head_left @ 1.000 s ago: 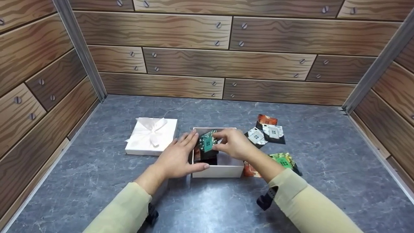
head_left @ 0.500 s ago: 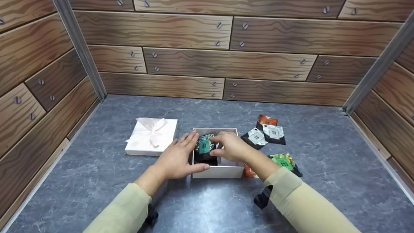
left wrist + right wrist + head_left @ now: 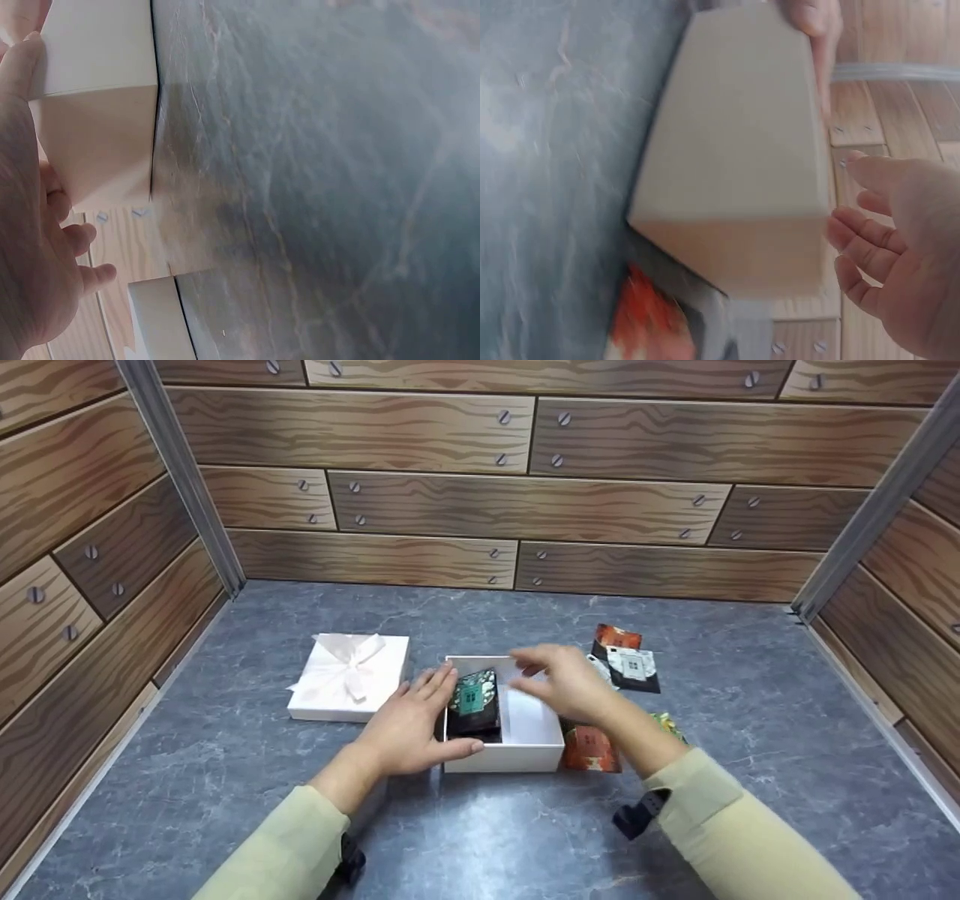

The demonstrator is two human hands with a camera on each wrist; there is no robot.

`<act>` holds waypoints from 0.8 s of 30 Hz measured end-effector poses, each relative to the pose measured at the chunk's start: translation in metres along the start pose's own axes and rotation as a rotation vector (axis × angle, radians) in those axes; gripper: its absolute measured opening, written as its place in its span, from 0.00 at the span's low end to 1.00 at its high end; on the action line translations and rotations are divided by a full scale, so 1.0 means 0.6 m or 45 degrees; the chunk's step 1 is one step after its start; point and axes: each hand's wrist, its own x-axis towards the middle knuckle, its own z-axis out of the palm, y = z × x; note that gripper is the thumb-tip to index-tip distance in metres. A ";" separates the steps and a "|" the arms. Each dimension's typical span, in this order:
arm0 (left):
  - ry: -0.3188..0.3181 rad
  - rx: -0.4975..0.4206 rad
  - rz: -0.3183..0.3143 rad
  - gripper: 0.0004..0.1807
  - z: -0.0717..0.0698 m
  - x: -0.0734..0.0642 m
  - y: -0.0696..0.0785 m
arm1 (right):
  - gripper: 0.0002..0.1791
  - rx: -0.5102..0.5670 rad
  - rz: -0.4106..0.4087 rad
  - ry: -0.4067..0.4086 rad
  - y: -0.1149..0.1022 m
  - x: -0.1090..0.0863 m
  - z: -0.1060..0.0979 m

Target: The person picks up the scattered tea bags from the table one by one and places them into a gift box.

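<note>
A white box point(image 3: 504, 758) without its lid stands mid-table. Inside, on its left side, lies a black packet with a teal label point(image 3: 472, 699); whatever is under it is mostly hidden. My left hand point(image 3: 409, 731) rests on the box's left side, fingers extended and thumb over the front rim. Over the box's right rim hovers my right hand point(image 3: 566, 682), its fingers loosely bent with nothing between them. In the right wrist view the right hand point(image 3: 900, 247) appears beside the box point(image 3: 735, 120), holding nothing.
A white lid with a ribbon bow point(image 3: 352, 679) lies left of the box. To the right are an orange packet point(image 3: 592, 748), a green packet point(image 3: 670, 725) partly behind my forearm, a white-and-black packet point(image 3: 634, 667) and another orange packet point(image 3: 619, 636). Wood-patterned walls enclose the table.
My right hand has let go of the teal-labelled packet, which now lies flat in the box's left side. The hand has moved right and away from it. My left hand stays put.
</note>
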 end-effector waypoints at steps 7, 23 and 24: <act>0.001 0.006 0.004 0.65 0.000 0.000 0.000 | 0.27 0.093 0.074 0.185 0.063 -0.038 -0.075; -0.006 -0.008 0.001 0.65 0.000 -0.002 0.000 | 0.35 0.265 0.369 0.090 0.231 -0.184 -0.144; -0.008 -0.010 0.002 0.65 0.000 -0.001 0.002 | 0.35 0.262 0.375 0.076 0.238 -0.193 -0.143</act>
